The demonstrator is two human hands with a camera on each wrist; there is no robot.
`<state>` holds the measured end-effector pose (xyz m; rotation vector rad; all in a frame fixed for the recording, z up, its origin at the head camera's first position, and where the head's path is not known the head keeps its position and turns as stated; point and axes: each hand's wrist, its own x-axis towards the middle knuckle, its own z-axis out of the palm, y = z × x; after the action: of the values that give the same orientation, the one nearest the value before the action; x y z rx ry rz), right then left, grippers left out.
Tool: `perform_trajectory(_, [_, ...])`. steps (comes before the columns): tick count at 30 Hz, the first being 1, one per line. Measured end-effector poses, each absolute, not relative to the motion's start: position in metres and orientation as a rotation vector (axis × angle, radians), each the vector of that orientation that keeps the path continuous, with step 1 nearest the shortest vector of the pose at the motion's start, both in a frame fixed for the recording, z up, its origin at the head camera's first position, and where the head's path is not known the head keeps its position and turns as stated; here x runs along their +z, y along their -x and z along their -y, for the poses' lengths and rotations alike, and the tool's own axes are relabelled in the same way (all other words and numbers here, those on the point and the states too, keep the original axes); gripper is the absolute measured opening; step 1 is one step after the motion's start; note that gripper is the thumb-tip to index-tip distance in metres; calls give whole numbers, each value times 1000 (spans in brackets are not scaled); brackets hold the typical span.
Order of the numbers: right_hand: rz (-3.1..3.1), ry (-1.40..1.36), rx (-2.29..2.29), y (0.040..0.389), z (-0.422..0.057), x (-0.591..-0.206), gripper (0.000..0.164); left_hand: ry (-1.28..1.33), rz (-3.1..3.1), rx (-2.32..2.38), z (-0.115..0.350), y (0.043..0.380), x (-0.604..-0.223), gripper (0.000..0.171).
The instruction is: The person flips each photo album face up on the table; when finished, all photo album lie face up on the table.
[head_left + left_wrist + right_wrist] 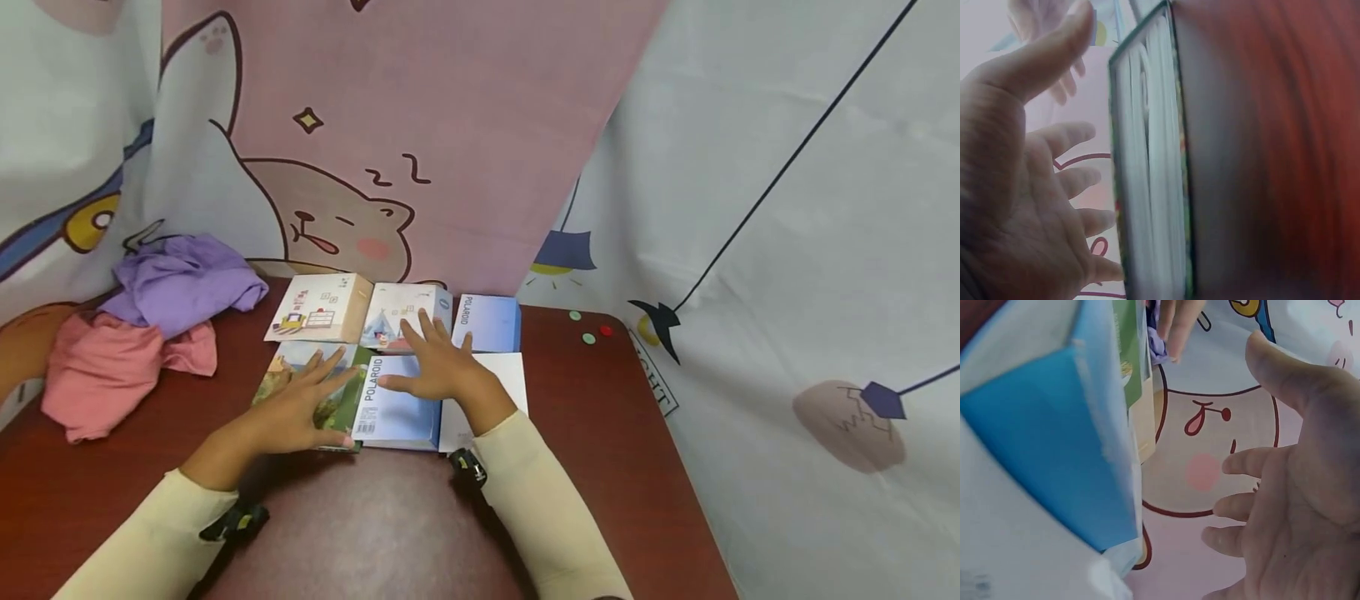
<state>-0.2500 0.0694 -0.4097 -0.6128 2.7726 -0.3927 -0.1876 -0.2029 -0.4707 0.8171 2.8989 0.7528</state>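
Several thick albums lie in two rows on the table. My left hand [292, 412] is spread over the green landscape album [332, 415] at front left; white page edges of this album [1154, 156] show in the left wrist view. Over the blue POLAROID album [401, 421] at front middle, my right hand [442, 371] has its fingers spread. A plain white album [506, 375] lies partly under the right wrist. Behind are two white albums with cartoon prints, the left one [322, 304] and the middle one [390, 300], and a smaller blue POLAROID album [491, 321]. Neither hand grips anything.
Purple cloth [187, 279] and pink cloth [105, 375] lie crumpled at the table's left. Two small pale green discs [588, 338] and a red disc [606, 331] sit near the far right corner. A printed curtain [480, 125] hangs behind the brown table [600, 467].
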Motion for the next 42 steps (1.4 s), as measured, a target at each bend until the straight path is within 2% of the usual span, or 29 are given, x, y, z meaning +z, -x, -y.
perform_trajectory(14, [-2604, 706, -352, 279, -27, -421, 102, -895, -2828, 900, 206, 191, -488, 106])
perform_trajectory(21, [-2589, 668, -312, 289, -11, -424, 98, -878, -2773, 908, 211, 192, -492, 117])
perform_trajectory(34, [-2688, 689, -267, 304, -12, -465, 90, -885, -2804, 886, 211, 191, -495, 114])
perform_trajectory(42, [-2703, 655, -278, 299, -18, -466, 91, -850, -2821, 874, 209, 188, -496, 112])
